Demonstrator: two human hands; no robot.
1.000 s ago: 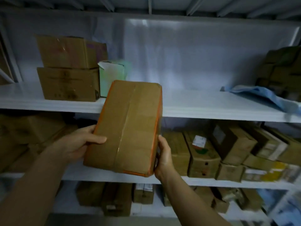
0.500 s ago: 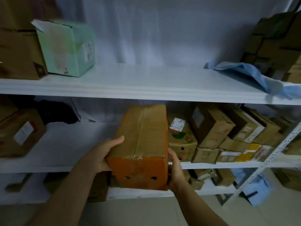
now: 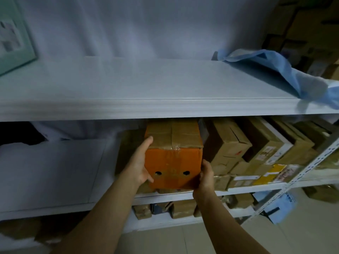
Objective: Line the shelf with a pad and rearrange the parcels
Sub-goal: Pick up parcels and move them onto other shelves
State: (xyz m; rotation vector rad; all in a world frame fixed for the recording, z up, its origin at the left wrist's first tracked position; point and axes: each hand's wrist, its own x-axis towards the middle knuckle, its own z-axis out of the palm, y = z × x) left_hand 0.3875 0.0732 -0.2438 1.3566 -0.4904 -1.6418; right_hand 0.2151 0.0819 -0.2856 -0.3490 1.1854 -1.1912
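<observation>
Both hands' fingers — left hand (image 3: 140,163), right hand (image 3: 205,177) — clamp the taped brown parcel (image 3: 173,154), its orange end two-holed.

The orange-ended parcel (image 3: 173,156) is now shoved onto the middle shelf (image 3: 55,206) among the other boxes, no longer held out front.

Bare shelf (image 3: 55,173) left of orange-ended box (image 3: 173,167); stacked parcels (image 3: 244,153) crowding right.

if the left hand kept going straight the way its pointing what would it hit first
The left hand points into the middle shelf along the orange-ended box. First in line looks like the brown parcel beside that box, though depth there is dim and unclear.
</observation>
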